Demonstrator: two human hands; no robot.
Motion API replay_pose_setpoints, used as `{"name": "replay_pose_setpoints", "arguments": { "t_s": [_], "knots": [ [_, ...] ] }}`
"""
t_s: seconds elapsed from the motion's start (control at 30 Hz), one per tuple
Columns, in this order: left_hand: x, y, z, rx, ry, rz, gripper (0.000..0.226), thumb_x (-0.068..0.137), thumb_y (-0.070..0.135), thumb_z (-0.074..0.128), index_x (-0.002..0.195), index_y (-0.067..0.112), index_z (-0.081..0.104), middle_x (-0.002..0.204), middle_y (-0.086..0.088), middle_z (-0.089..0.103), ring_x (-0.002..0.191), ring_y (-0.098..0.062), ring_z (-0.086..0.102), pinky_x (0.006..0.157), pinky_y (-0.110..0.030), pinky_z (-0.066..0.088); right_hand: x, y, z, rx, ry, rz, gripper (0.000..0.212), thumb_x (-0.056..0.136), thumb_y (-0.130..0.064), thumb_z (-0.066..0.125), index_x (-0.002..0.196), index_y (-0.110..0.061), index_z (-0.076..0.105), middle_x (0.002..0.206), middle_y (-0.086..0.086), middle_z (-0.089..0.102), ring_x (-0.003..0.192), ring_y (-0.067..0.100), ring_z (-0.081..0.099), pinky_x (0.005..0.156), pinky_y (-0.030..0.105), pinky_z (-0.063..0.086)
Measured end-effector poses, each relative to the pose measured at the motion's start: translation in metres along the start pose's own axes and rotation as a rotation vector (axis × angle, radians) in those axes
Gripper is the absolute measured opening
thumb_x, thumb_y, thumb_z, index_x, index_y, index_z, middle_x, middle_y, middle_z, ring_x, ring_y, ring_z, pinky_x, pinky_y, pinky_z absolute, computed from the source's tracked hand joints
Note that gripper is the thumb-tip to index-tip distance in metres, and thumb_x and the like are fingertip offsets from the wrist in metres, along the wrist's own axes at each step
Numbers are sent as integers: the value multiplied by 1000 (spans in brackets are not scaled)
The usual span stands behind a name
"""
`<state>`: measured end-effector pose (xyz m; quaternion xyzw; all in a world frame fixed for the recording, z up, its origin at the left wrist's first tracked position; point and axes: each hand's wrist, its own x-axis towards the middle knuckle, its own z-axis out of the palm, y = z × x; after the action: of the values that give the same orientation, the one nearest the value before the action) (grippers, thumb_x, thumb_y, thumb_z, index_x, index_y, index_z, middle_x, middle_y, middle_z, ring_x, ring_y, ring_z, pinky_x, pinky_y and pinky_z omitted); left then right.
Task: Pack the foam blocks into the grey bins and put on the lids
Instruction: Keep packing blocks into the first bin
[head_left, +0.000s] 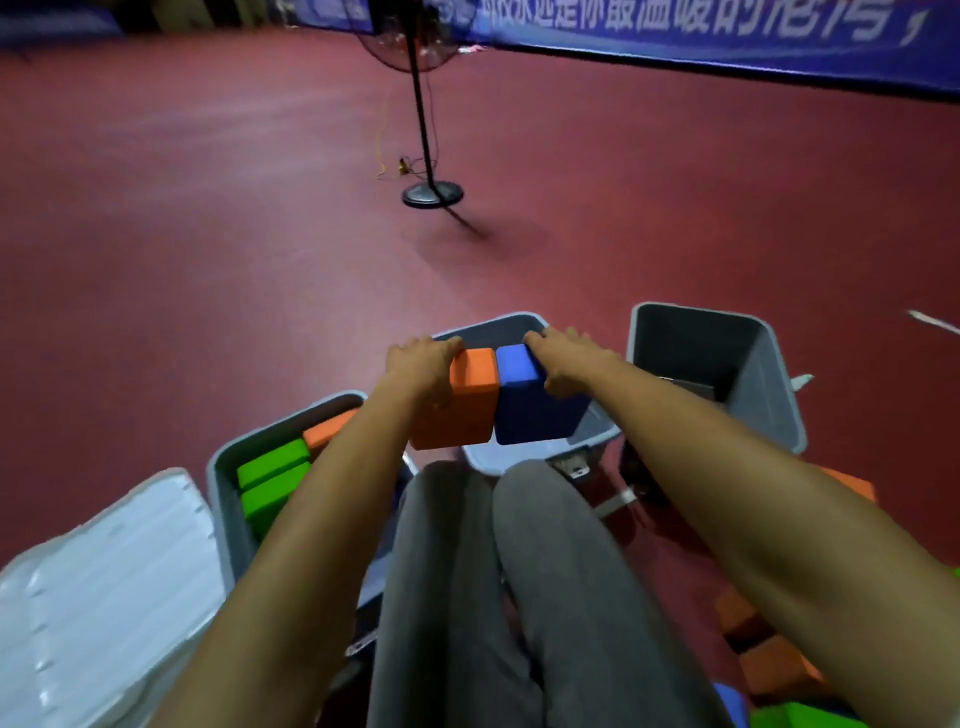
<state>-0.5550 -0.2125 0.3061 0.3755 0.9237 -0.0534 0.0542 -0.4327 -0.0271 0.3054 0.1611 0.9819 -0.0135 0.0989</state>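
Grey trouser legs (467, 597) fill the lower centre. At lower left, white lids (104, 582) lie beside a bin (221, 499) holding green blocks (272, 478). The left hand (415, 364) grips an orange block (457, 400) and the right hand (569, 358) a blue block (524, 400), touching over the middle bin (519, 460). Open red floor (208, 234) lies beyond.

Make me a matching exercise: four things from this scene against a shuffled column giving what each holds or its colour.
Things:
1. left hand
2. right hand
3. left bin
4. lid

States:
a. white
b. contains green blocks
c. grips blue block
d. grips orange block

Pairs: 1-d, 2-c, 3-b, 4-a
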Motion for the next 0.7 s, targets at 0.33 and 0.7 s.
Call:
{"name": "replay_pose_setpoints", "arguments": {
  "t_s": [0.33, 0.7],
  "knots": [
    [-59, -155, 39, -110, -85, -258, 94, 59, 21, 88, 139, 32, 40, 128, -11, 56, 118, -34, 54, 86, -43, 48, 65, -159, 15, -65, -17, -256, 66, 79, -9, 65, 137, -17, 36, 132, 13, 44, 119, 40, 44, 103, 58, 38],
    [-103, -254, 103, -153, -192, -374, 93, 66, 20, 85, 145, 30, 37, 137, -11, 50, 123, -33, 53, 96, -42, 45, 104, -268, 77, -85, -40, -452, 64, 81, -13, 64, 138, -16, 36, 134, 14, 44, 118, 39, 47, 96, 50, 43]
  ]
}}
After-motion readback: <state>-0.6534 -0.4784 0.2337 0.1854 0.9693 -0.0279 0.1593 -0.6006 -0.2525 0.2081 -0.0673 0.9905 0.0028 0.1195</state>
